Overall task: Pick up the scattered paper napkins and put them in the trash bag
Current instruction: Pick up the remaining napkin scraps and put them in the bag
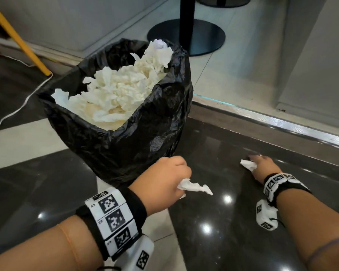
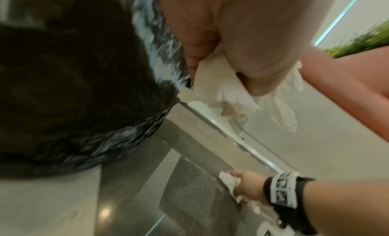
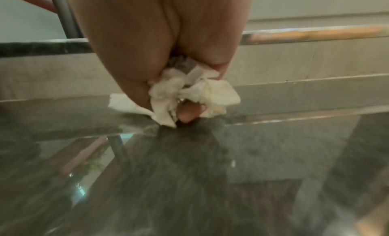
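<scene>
A black trash bag [image 1: 141, 133] stands open on the floor, heaped with crumpled white napkins [image 1: 117, 92]. My left hand [image 1: 170, 177] hovers at the bag's near right side and grips a crumpled white napkin [image 1: 194, 187]; in the left wrist view that napkin [image 2: 223, 93] hangs from the curled fingers beside the bag [image 2: 73, 98]. My right hand [image 1: 262, 167] is low on the dark glossy floor, to the right of the bag, fingers curled round another napkin [image 1: 248, 165]. The right wrist view shows this napkin [image 3: 189, 93] bunched in the fingertips [image 3: 189, 114] against the floor.
A black round pedestal base [image 1: 204, 36] with its pole stands behind the bag. A yellow leg [image 1: 20, 38] and a white cable [image 1: 18, 108] lie at the left. A metal strip [image 1: 282, 124] edges the dark floor slab to the right.
</scene>
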Available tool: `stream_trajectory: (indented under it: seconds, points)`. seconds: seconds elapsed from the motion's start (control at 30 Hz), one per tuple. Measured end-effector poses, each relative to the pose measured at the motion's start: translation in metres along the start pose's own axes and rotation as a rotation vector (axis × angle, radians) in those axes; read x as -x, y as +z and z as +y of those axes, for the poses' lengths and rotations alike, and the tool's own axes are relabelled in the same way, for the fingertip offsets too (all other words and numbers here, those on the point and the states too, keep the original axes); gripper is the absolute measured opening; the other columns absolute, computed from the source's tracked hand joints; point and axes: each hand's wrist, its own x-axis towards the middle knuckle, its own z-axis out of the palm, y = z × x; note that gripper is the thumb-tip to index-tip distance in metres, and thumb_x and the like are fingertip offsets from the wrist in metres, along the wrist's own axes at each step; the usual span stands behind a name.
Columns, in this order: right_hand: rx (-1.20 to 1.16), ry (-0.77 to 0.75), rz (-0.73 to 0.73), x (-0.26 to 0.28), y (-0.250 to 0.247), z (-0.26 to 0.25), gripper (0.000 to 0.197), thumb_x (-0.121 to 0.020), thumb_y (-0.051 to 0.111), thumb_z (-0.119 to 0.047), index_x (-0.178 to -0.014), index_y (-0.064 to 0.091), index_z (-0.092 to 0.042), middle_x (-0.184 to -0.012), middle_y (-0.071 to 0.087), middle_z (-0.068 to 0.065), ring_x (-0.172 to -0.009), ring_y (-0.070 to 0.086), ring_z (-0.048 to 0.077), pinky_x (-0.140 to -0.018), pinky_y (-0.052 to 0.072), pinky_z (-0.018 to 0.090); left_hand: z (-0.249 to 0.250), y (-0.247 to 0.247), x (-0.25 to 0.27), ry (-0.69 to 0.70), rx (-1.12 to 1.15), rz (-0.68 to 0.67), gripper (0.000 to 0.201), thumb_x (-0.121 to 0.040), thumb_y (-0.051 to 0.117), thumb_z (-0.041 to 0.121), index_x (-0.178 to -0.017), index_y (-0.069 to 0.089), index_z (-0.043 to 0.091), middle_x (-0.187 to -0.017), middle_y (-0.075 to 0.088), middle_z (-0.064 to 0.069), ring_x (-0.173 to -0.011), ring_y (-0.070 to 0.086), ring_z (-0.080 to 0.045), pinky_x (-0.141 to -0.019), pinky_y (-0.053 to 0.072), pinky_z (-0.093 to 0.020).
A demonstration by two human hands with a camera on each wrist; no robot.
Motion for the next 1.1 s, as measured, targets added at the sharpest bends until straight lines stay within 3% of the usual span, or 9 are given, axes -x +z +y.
stream_trajectory:
  seconds: [0.17,0.23,0.3,0.37,0.53,0.7,0.87,0.97,1.1]
  points:
    - [0.068,0.077,-0.048,0.015,0.009,-0.013,0.032,-0.092,0.051,-0.026,-0.104,0.067,-0.002,-0.108,0.066,0.019,-0.102,0.062,0.034,-0.086,0.047,0.033,0.007,-0.07,-0.001,0.121,-0.056,0.125,0.036,-0.073,0.063,0.011,-0.066,0.033,0.028,-0.083,0.047,0.004,-0.075,0.052,-0.019,-0.066,0.035,-0.025]
    - [-0.039,0.103,-0.079,0.026,0.003,-0.024,0.044,-0.091,0.05,-0.039,-0.085,0.069,0.0,-0.085,0.07,0.017,-0.09,0.063,0.033,-0.079,0.044,0.031,0.006,-0.104,0.007,0.125,-0.063,0.201,0.026,-0.073,0.058,0.011,-0.069,0.037,0.026,-0.086,0.045,0.004,-0.075,0.049,-0.018,-0.068,0.037,-0.026]
    - [-0.23,0.079,-0.005,0.039,-0.014,-0.042,0.035,-0.089,0.054,-0.027,-0.079,0.066,0.004,-0.067,0.064,0.015,-0.08,0.06,0.034,-0.076,0.042,0.032,-0.004,-0.137,0.012,0.082,-0.13,0.295,0.006,-0.073,0.052,0.015,-0.073,0.048,0.02,-0.09,0.047,0.0,-0.081,0.048,-0.019,-0.073,0.042,-0.031]
    - [-0.335,0.004,0.114,0.052,-0.039,-0.065,0.027,-0.081,0.06,-0.018,-0.089,0.067,0.006,-0.073,0.064,0.021,-0.084,0.062,0.038,-0.078,0.045,0.036,-0.023,-0.171,0.012,-0.02,-0.214,0.398,0.007,-0.072,0.046,0.019,-0.078,0.048,0.017,-0.095,0.049,-0.008,-0.09,0.051,-0.027,-0.08,0.043,-0.037]
    - [-0.42,-0.224,0.32,0.091,-0.125,-0.151,0.046,-0.065,0.057,-0.036,-0.101,0.065,-0.009,-0.083,0.06,0.017,-0.091,0.061,0.034,-0.071,0.036,0.028,-0.07,-0.225,0.007,-0.35,-0.353,0.473,0.022,-0.079,0.048,0.024,-0.094,0.041,0.01,-0.112,0.039,-0.014,-0.112,0.041,-0.035,-0.091,0.04,-0.044]
    - [-0.473,-0.478,0.373,0.12,-0.178,-0.246,0.032,-0.074,0.071,-0.034,-0.095,0.061,-0.011,-0.082,0.065,0.013,-0.068,0.056,0.026,-0.068,0.051,0.036,-0.097,-0.209,0.01,-0.498,-0.359,0.139,0.056,-0.083,0.053,0.03,-0.13,0.032,0.006,-0.14,0.024,-0.015,-0.127,0.029,-0.037,-0.105,0.034,-0.047]
    - [-0.276,-0.637,0.389,0.132,-0.181,-0.327,0.053,-0.07,0.076,-0.042,-0.11,0.061,-0.011,-0.105,0.058,0.006,-0.101,0.059,0.025,-0.08,0.045,0.031,-0.13,-0.164,0.004,-0.578,-0.375,-0.412,0.063,-0.094,0.043,0.045,-0.144,0.027,0.011,-0.149,0.033,-0.017,-0.138,0.03,-0.033,-0.115,0.025,-0.043]
    - [-0.055,-0.658,0.278,0.126,-0.163,-0.362,0.071,-0.073,0.073,-0.044,-0.129,0.049,-0.006,-0.135,0.048,0.014,-0.121,0.049,0.03,-0.098,0.043,0.037,-0.135,-0.153,0.002,-0.568,-0.326,-0.584,0.077,-0.089,0.039,0.061,-0.147,0.018,0.015,-0.157,0.021,-0.009,-0.143,0.022,-0.028,-0.116,0.016,-0.038]
    - [0.548,-0.499,-0.085,0.104,-0.117,-0.379,0.038,-0.091,0.048,-0.028,-0.124,0.054,-0.009,-0.136,0.051,0.009,-0.124,0.049,0.032,-0.103,0.04,0.044,-0.149,-0.158,0.008,-0.485,-0.274,-0.586,0.084,-0.084,0.037,0.069,-0.147,0.022,0.016,-0.156,0.023,-0.008,-0.142,0.025,-0.028,-0.116,0.018,-0.041]
